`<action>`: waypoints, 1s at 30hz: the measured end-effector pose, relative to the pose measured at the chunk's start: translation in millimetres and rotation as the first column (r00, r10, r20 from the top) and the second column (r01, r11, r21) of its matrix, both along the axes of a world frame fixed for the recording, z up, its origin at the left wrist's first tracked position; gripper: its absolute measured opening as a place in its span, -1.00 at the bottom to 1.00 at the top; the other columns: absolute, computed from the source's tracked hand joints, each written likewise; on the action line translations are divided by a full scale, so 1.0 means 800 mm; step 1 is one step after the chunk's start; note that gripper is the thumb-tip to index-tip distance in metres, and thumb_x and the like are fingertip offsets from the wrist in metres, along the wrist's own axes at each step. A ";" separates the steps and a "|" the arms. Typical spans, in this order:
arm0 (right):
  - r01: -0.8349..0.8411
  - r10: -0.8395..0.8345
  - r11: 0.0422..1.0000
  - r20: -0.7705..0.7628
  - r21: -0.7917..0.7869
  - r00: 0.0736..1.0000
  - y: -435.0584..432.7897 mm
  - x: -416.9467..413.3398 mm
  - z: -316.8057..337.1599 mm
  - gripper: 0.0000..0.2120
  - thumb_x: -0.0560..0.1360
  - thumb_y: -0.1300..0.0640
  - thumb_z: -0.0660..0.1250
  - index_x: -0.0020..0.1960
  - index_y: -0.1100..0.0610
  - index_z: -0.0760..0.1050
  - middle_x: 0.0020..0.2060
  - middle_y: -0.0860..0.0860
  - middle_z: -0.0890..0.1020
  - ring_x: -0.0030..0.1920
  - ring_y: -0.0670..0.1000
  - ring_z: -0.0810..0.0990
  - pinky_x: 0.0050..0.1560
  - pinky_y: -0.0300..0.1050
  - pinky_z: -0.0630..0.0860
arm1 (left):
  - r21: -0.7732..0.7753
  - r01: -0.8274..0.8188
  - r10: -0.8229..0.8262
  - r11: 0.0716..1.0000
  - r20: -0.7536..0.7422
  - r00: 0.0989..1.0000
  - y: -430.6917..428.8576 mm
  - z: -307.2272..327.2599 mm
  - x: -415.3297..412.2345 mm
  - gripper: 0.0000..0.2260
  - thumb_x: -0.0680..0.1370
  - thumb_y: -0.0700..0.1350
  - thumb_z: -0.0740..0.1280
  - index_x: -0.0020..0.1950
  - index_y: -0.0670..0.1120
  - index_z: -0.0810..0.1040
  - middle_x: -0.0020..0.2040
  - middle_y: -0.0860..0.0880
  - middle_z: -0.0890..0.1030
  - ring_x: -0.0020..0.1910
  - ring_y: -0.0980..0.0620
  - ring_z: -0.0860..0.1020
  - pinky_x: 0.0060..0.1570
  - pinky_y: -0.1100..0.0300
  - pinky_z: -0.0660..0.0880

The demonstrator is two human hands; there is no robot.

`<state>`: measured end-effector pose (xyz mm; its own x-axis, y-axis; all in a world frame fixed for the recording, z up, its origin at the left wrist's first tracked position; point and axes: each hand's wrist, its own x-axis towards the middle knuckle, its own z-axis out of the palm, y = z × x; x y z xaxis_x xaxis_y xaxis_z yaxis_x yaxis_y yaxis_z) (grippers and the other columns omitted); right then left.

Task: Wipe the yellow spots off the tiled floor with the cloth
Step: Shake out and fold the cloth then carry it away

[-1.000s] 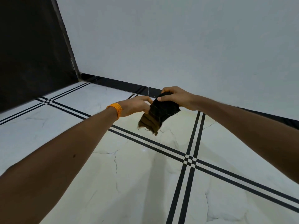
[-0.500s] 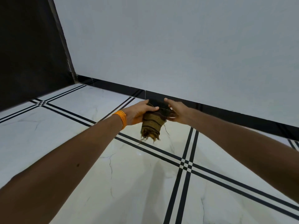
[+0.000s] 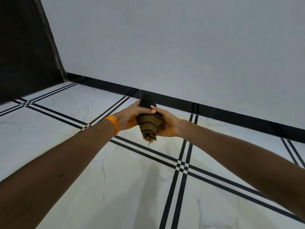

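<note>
Cloth point(image 3: 149, 125): olive-brown coarse weave with dark stripes. It is bunched into a thick roll, dark at the upper end, with a frayed fringe dangling at the lower end. It is held in the air above the tiled floor point(image 3: 132, 187), not touching it.

Your left hand point(image 3: 132, 115) wraps its fingers across the upper middle of the roll. Your right hand point(image 3: 167, 125) cups it from the other side with the thumb laid over the top. Both hands are closed on the cloth.

Handling, as a judgement: it looks light, soft and limp, with no stiffness of its own, so it will only keep the shape you squeeze into it. The rough weave should not slip in your hand and should bite on smooth tile. The fringe looks weak and may shed threads, so do not pull from there. Hold it by the thick middle and keep the loose end tucked under.

A faint yellowish tinge point(image 3: 203, 123) shows on the tile beyond your hands, near the black skirting point(image 3: 214, 111). I cannot tell whether it is the spots.
</note>
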<state>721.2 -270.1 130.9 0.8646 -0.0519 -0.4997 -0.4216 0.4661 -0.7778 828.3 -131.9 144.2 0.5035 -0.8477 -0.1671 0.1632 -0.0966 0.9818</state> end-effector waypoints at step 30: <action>0.421 -0.421 0.890 0.040 -0.174 0.906 0.032 -0.058 0.216 -0.66 0.60 0.27 0.32 0.36 0.10 0.46 0.15 0.16 0.69 0.09 0.14 0.71 0.03 0.02 0.67 | 0.283 -0.389 -0.133 0.877 0.920 0.370 0.047 0.175 -0.052 -0.50 0.59 -0.13 0.30 0.51 -0.14 0.27 0.39 -0.16 0.46 0.32 -0.12 0.47 0.26 -0.01 0.48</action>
<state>674.9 -244.8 304.0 0.7433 -0.4970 -0.4478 -0.2148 0.4567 -0.8633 786.7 -94.5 284.1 0.6571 -0.7326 0.1778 -0.7305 -0.5606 0.3901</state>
